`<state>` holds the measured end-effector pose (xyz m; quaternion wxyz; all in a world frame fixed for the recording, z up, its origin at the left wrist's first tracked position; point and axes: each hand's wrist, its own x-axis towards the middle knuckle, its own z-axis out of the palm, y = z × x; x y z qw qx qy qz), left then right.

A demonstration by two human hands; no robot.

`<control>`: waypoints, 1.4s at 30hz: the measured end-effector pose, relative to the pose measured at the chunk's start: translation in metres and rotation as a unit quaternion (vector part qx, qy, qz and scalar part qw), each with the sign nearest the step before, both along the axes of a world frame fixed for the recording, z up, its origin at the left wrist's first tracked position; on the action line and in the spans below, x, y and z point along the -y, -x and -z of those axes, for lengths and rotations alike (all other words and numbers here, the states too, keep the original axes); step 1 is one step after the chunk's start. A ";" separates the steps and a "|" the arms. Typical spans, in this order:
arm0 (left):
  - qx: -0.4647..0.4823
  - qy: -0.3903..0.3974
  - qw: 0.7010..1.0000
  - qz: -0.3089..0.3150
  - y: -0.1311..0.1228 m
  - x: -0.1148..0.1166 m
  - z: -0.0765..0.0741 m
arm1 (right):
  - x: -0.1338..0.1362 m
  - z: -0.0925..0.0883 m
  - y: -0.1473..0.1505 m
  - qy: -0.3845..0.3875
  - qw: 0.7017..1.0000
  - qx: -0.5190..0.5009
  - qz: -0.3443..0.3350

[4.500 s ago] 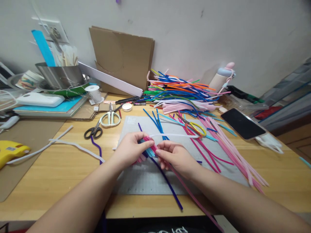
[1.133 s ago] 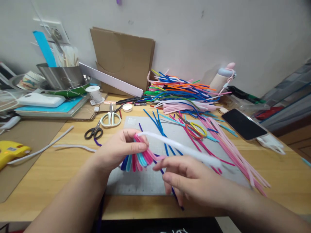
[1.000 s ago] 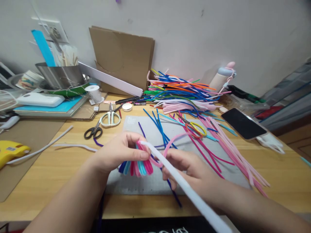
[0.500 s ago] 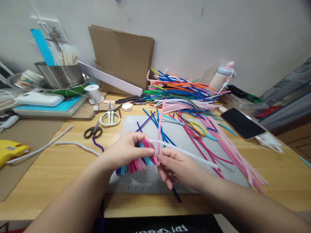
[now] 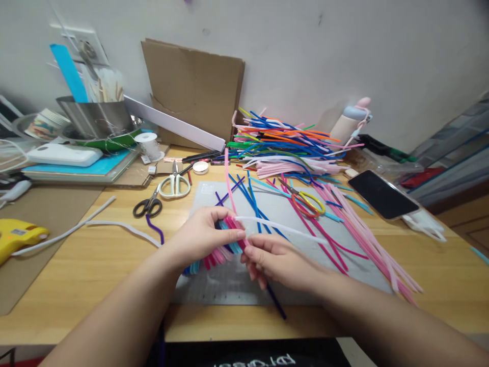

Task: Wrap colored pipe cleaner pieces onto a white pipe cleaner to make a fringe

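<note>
Head view, centre: left hand (image 5: 202, 234) clenched on a fanned bundle of folded pink and blue chenille stems (image 5: 214, 257), held just above the grey cutting mat (image 5: 229, 285).
Right hand (image 5: 280, 260): fingertips pinched at the bundle's right edge, apparently on the foot of a long pale pink chenille stem (image 5: 228, 183) rising toward the upper middle; the grip is partly hidden.
Thin white chenille stem (image 5: 282, 228): runs rightward from the pinch.
Risk: the fan could spring apart if the left pinch slackens. The white stem could snag on stems strewn over the mat.
Surface: light wooden table (image 5: 95, 265), crowded. Black-handled scissors (image 5: 147, 206) sit left of the mat, heaped multicoloured stems (image 5: 282, 145) behind it, a black phone (image 5: 382, 193) to its right.
Room: plain white wall (image 5: 344, 51), with a brown cardboard sheet (image 5: 193, 86) leaning on it.
</note>
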<state>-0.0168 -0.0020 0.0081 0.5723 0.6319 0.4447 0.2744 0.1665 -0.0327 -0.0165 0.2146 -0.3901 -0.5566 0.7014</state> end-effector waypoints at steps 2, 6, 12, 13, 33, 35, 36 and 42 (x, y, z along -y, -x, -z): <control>0.001 -0.002 1.000 -0.008 0.000 0.000 0.000 | -0.002 -0.001 0.001 0.024 1.000 -0.006 0.006; 0.006 -0.003 1.000 -0.009 0.000 0.000 -0.001 | -0.004 -0.002 0.002 0.044 0.998 -0.024 0.024; 0.019 0.008 1.000 -0.019 -0.001 -0.001 -0.001 | -0.005 -0.003 0.002 0.053 0.998 -0.023 0.035; 0.027 0.017 0.999 -0.021 -0.001 -0.001 0.000 | -0.005 -0.002 0.002 0.052 0.998 -0.020 0.040; 0.076 0.055 0.992 -0.081 -0.004 -0.004 0.001 | -0.008 0.001 0.000 0.059 0.998 0.004 0.015; 0.085 0.058 0.991 -0.089 -0.003 -0.004 0.001 | -0.008 0.002 -0.001 0.072 0.997 -0.037 0.014; 0.089 0.057 0.990 -0.092 -0.003 -0.004 0.001 | -0.008 0.002 -0.001 0.075 0.996 -0.052 0.019; 0.081 0.045 0.991 -0.093 -0.002 -0.004 0.000 | -0.008 0.002 0.002 0.049 0.998 -0.025 0.045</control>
